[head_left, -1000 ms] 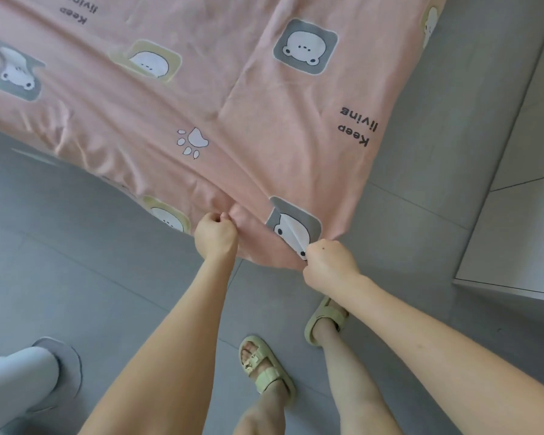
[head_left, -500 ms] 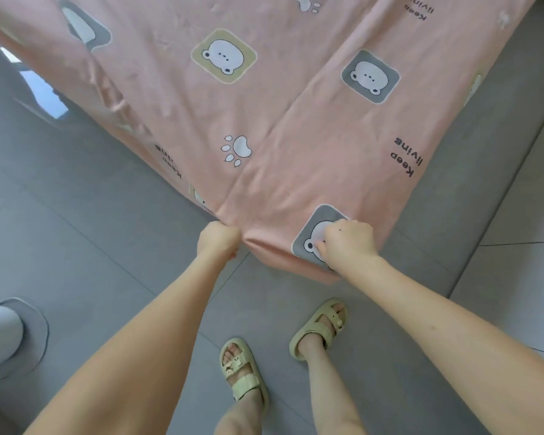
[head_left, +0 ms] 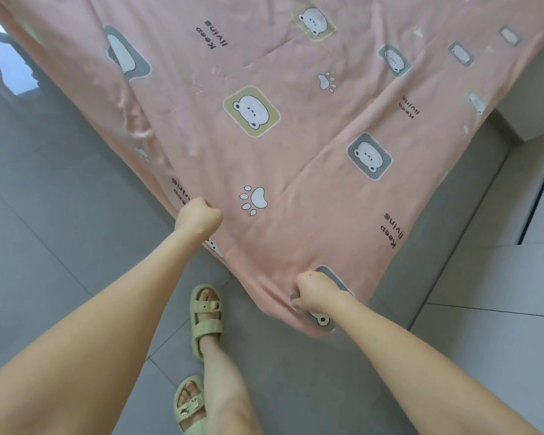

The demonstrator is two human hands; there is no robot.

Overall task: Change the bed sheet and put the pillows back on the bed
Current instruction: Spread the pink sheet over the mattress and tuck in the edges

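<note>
A floor of large grey matt tiles (head_left: 60, 233) fills the room beneath a person's head camera, its grout lines running slantwise. To the right of the sheet the grey gives way to near-white panels (head_left: 490, 346) with a dark narrow slot (head_left: 536, 199) set among them. Beyond the sheet's left edge a bright patch of light (head_left: 10, 67) glares on the floor.

A pink fabric bed sheet (head_left: 296, 152), printed with white bears in grey and tan squares, white paw marks and the words "Keep living", spreads wide from its near corner to the top of the view. What lies under it is hidden. The person stands at that near corner in pale green strapped sandals (head_left: 206, 312), one foot just short of the sheet's hem, the other (head_left: 189, 403) further back from it.

The left hand (head_left: 198, 216) is balled into a fist on the sheet's left hem, fingers curled round a fold of cloth beside a paw print. The right hand (head_left: 314, 293) grips the sheet at the corner itself, fingers curled into the fabric over a grey bear square whose lower edge shows below the knuckles. The two hands sit apart along the hem, with a stretch of pink cloth drawn between them and creases fanning from each grip across the sheet.
</note>
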